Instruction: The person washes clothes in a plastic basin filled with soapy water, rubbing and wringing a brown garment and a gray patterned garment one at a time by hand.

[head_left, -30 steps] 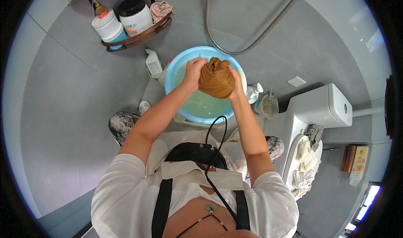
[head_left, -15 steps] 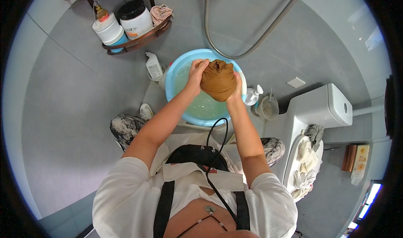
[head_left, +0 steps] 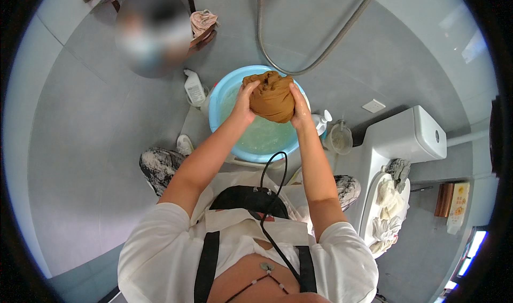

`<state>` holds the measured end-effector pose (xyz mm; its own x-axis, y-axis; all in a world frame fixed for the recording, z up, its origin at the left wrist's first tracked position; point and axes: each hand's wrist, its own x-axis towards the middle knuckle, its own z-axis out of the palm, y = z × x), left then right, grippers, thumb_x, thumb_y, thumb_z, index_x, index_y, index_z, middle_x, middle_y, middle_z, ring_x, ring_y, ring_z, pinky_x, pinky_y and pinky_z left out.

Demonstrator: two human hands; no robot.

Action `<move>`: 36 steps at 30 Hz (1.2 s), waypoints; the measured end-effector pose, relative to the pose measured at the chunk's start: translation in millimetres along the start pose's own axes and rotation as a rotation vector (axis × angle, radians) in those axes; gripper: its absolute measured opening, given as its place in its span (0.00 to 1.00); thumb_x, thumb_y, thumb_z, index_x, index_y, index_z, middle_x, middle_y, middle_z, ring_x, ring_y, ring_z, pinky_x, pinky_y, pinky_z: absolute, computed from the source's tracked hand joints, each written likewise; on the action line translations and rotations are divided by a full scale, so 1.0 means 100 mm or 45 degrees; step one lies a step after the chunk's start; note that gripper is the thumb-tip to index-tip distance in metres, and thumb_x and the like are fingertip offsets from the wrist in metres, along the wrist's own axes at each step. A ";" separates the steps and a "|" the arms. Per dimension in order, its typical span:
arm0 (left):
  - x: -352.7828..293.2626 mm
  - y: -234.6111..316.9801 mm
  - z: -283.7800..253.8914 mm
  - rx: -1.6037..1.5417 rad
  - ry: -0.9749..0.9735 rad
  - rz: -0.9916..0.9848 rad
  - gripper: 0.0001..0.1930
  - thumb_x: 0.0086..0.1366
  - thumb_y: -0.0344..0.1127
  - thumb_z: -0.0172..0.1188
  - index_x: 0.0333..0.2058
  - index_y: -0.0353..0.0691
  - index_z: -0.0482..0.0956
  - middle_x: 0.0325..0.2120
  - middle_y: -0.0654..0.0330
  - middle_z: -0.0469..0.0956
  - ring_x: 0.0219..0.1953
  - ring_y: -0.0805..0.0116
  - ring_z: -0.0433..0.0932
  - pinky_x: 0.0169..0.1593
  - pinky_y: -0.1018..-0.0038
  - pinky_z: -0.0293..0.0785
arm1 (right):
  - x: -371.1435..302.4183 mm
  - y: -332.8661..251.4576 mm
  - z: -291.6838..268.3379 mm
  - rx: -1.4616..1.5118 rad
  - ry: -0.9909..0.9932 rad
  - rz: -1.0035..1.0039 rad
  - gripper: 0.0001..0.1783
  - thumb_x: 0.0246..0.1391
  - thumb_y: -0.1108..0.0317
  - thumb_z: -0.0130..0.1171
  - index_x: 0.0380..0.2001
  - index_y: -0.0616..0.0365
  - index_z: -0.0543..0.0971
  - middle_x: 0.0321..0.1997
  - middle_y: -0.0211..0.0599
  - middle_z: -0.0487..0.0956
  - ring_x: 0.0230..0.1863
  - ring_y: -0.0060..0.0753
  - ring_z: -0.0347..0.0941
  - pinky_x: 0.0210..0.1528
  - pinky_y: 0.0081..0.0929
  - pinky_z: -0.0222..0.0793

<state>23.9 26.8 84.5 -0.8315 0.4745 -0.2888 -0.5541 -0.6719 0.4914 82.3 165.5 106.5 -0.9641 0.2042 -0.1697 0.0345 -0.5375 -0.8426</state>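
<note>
Brown cloth (head_left: 272, 104), bunched into a ball, held above the blue basin (head_left: 215, 116) and its cloudy water (head_left: 264, 137). Left hand (head_left: 245, 104) cups one side, right hand (head_left: 301, 108) the other; fingers (head_left: 250, 87) part-bent, pressing the cloth between them. Step looks like gathering or squeezing. Next move probably calls for firm, even pressure from both hands.

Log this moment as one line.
left hand: holds brown cloth | right hand: holds its other side | cloth: bunched, above blue basin of water
</note>
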 end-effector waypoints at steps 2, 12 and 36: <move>-0.08 0.03 0.07 -0.105 0.046 0.022 0.18 0.54 0.38 0.53 0.43 0.40 0.68 0.45 0.58 0.68 0.48 0.60 0.66 0.52 0.61 0.61 | -0.04 0.00 -0.04 0.077 -0.132 -0.080 0.35 0.49 0.49 0.51 0.55 0.56 0.56 0.57 0.36 0.59 0.58 0.37 0.55 0.58 0.34 0.51; -0.19 0.07 0.11 -0.163 -0.052 -0.126 0.20 0.53 0.35 0.56 0.46 0.42 0.63 0.44 0.60 0.67 0.47 0.64 0.66 0.51 0.65 0.62 | -0.20 0.01 0.03 0.038 -0.172 -0.450 0.37 0.43 0.52 0.60 0.53 0.57 0.58 0.53 0.36 0.61 0.55 0.32 0.56 0.54 0.30 0.55; -0.31 0.14 0.30 0.644 -0.327 0.401 0.17 0.42 0.23 0.49 0.35 0.38 0.65 0.31 0.61 0.69 0.36 0.73 0.68 0.42 0.75 0.65 | 0.09 0.18 0.02 0.388 -0.203 0.666 0.15 0.53 0.61 0.45 0.40 0.58 0.70 0.41 0.38 0.73 0.39 0.33 0.72 0.41 0.33 0.71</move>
<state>43.4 19.5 124.9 -0.8806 0.4615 0.1074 -0.1461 -0.4801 0.8650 73.9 156.0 91.3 -0.8682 -0.2608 -0.4221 0.4583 -0.7475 -0.4809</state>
